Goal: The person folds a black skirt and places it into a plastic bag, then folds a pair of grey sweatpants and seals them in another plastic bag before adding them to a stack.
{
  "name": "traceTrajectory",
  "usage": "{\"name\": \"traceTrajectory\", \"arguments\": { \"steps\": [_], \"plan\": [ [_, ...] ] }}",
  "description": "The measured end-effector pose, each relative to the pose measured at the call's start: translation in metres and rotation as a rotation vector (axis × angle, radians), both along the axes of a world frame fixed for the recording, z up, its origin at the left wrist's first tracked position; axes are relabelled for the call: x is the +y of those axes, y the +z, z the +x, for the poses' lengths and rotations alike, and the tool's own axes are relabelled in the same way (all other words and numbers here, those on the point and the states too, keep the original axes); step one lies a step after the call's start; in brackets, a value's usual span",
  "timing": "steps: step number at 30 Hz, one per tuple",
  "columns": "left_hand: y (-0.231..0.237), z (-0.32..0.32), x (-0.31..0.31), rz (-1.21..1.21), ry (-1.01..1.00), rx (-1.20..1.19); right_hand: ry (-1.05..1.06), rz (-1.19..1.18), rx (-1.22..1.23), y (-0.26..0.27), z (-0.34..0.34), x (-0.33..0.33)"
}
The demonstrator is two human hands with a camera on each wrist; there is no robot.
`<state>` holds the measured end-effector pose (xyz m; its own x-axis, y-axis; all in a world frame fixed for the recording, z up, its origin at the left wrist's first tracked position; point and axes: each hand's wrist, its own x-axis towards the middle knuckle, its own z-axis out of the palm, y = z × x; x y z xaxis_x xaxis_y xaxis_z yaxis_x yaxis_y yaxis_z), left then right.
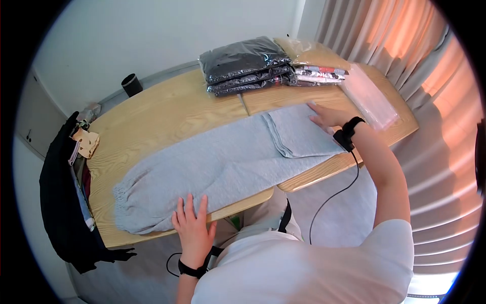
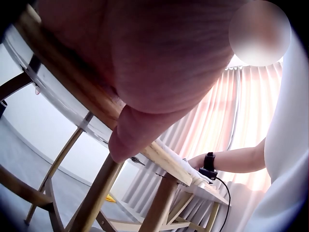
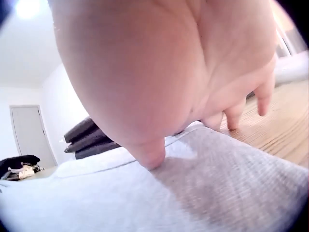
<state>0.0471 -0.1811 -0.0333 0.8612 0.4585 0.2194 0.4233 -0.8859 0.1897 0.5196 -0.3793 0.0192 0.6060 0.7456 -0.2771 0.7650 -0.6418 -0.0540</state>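
Note:
A light grey garment (image 1: 202,167) lies lengthwise on the wooden table, its gathered elastic end at the left and a folded-over part (image 1: 296,131) at the right. The left hand (image 1: 193,228) rests with spread fingers on the garment's near edge; in the left wrist view that hand (image 2: 159,63) is at the table's edge, thumb hanging below. At the far right corner of the folded part, the right hand (image 1: 329,117) touches the cloth. Seen from the right wrist, the right hand (image 3: 169,72) has its thumb on the grey cloth (image 3: 193,183) and other fingertips down by the cloth's edge and on the wood.
Bagged dark garments (image 1: 245,66) and a bagged tan one (image 1: 314,53) are stacked at the back. Clear plastic packaging (image 1: 372,96) lies at the right. Black cloth (image 1: 58,192) and other clothes hang over the left end. A black bin (image 1: 132,85) stands behind the table (image 1: 167,106).

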Motion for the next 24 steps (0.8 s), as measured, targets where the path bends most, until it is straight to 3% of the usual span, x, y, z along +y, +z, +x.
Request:
{"name": "traceTrajectory", "arguments": {
  "steps": [2,3,4,7,8,10,11,13,14,16,20,22,24],
  "plan": [
    [0.000,-0.001,0.001,-0.001,0.003,0.001,-0.133,0.070,0.127,0.009,-0.007,-0.010],
    [-0.001,-0.001,0.001,0.002,-0.006,-0.012,-0.111,0.396,0.164,0.004,-0.018,-0.015],
    [-0.002,-0.001,0.001,0.001,-0.014,-0.025,-0.302,0.259,0.128,0.012,-0.022,-0.026],
    [-0.001,-0.001,0.001,-0.002,-0.006,-0.011,-0.464,0.398,-0.158,-0.018,-0.038,-0.068],
    [0.000,-0.001,0.001,-0.007,-0.008,-0.016,-0.581,0.429,-0.044,-0.004,-0.064,-0.070],
    [0.001,0.000,-0.001,0.023,0.008,-0.010,-0.669,0.546,0.116,-0.028,-0.067,-0.089],
    [0.002,0.001,-0.001,0.023,0.004,-0.012,-0.672,0.547,0.114,-0.026,-0.075,-0.091],
    [0.001,0.001,-0.002,0.040,0.005,-0.026,-0.696,0.720,0.425,-0.023,-0.096,-0.087],
    [0.000,0.002,-0.002,0.052,0.004,-0.028,-0.694,0.732,0.427,-0.024,-0.102,-0.089],
    [0.001,0.005,-0.001,0.038,-0.046,-0.011,-0.745,1.053,0.496,-0.028,-0.112,-0.087],
    [0.006,0.030,-0.013,0.036,-0.129,0.013,-0.761,1.369,0.634,-0.055,-0.069,-0.120],
    [0.004,0.048,-0.021,0.013,-0.253,-0.057,-0.943,1.754,0.780,-0.059,-0.056,-0.132],
    [-0.003,0.062,-0.027,0.028,-0.273,-0.083,-1.047,1.888,0.812,-0.063,-0.057,-0.135]
  ]
}}
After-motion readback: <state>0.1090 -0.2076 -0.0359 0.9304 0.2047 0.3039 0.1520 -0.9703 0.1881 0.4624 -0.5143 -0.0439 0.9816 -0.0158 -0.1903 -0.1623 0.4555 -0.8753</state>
